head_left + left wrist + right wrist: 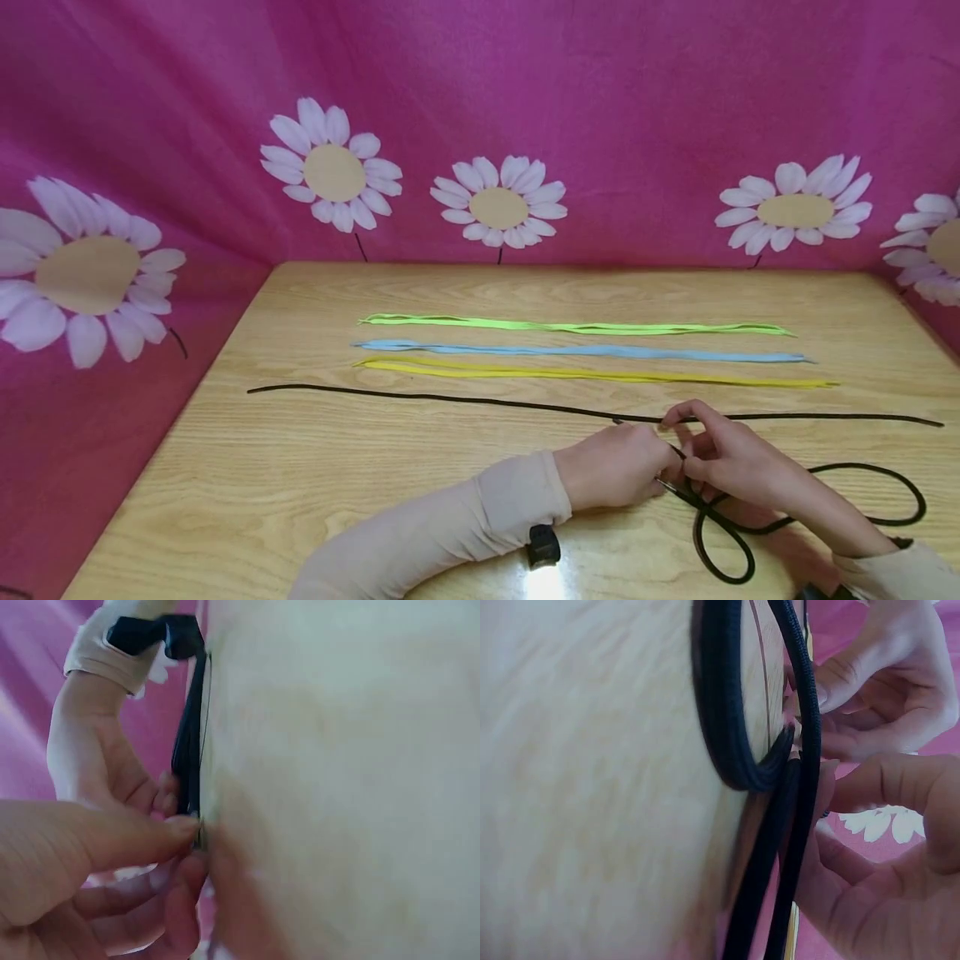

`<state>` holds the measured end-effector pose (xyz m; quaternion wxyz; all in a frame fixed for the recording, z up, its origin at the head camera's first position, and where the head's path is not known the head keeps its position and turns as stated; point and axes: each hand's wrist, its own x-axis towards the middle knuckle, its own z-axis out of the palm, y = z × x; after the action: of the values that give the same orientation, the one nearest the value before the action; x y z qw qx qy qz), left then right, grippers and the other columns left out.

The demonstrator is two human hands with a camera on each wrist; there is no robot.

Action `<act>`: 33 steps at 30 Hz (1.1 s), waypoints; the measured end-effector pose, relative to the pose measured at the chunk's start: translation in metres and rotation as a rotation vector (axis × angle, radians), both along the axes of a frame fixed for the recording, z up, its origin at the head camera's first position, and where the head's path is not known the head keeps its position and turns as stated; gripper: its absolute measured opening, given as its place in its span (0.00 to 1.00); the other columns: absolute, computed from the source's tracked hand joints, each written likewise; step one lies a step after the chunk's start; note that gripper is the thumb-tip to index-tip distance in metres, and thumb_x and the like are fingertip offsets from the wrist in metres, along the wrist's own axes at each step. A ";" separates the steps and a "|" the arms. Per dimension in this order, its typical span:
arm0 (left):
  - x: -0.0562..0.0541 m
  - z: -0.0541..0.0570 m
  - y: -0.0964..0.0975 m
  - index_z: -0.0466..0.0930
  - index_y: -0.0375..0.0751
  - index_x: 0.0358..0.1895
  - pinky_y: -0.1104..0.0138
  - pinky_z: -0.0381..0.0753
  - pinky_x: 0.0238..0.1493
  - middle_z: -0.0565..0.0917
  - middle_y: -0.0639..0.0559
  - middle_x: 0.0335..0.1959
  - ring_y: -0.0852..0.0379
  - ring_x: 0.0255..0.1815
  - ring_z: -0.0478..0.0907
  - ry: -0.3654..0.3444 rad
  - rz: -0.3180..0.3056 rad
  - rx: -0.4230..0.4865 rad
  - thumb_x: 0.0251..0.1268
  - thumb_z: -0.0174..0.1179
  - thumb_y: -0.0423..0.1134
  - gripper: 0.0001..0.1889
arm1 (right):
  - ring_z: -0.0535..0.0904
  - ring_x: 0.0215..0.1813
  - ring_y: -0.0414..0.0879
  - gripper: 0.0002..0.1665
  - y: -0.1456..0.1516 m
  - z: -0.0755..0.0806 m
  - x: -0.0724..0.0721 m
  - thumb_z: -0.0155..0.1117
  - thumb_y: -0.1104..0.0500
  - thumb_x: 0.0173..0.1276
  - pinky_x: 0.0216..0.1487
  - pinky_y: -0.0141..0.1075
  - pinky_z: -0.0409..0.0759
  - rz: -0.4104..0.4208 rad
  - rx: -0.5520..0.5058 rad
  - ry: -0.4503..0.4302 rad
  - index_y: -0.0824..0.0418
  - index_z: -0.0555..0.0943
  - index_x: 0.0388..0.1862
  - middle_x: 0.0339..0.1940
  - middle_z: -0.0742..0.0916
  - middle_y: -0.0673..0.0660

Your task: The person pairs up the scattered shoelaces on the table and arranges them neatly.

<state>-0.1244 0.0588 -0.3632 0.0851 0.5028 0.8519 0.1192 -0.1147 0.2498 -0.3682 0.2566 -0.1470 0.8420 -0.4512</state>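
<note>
A looped black shoelace (921,500) lies partly on the table at the right, with two loops spreading out near the right forearm. My left hand (626,465) pinches it between thumb and index finger, close over the tabletop; a thin tip sticks out beside these fingers. Facing it, my right hand (738,458) pinches the same lace with thumb and fingertips, as the right wrist view shows with the round black cord (802,697) running past them. Just beyond both hands, a second black shoelace (450,398) is stretched nearly straight across the table, partly covered by the right fingers.
Farther back lie a yellow shoelace (480,372), a light blue shoelace (600,352) and a lime green shoelace (510,323), each folded lengthwise in parallel rows. The wooden table (225,483) meets a pink curtain (622,100) with daisies at its back and left.
</note>
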 end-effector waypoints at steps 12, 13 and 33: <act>0.002 0.000 -0.002 0.76 0.50 0.21 0.79 0.67 0.24 0.73 0.63 0.17 0.70 0.22 0.69 0.036 0.035 -0.053 0.64 0.62 0.37 0.13 | 0.75 0.29 0.47 0.24 0.000 -0.001 0.003 0.51 0.73 0.68 0.25 0.39 0.77 -0.027 -0.040 -0.051 0.68 0.59 0.61 0.28 0.80 0.59; 0.002 0.001 -0.003 0.75 0.50 0.20 0.78 0.68 0.23 0.72 0.63 0.17 0.69 0.21 0.69 0.041 0.031 -0.066 0.64 0.62 0.37 0.13 | 0.75 0.29 0.47 0.24 0.000 -0.001 0.004 0.51 0.73 0.68 0.25 0.39 0.76 -0.026 -0.042 -0.053 0.68 0.58 0.61 0.28 0.80 0.59; -0.018 0.024 -0.092 0.73 0.48 0.24 0.78 0.63 0.26 0.70 0.61 0.20 0.69 0.22 0.63 -0.122 -0.027 -0.027 0.64 0.60 0.34 0.10 | 0.78 0.27 0.43 0.19 0.033 0.024 0.004 0.52 0.65 0.74 0.27 0.39 0.81 -0.064 0.111 0.029 0.75 0.71 0.59 0.30 0.82 0.57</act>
<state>-0.1421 -0.0337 -0.3396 0.1453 0.5048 0.8398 0.1371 -0.1107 0.2830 -0.3442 0.2377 -0.1122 0.8736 -0.4095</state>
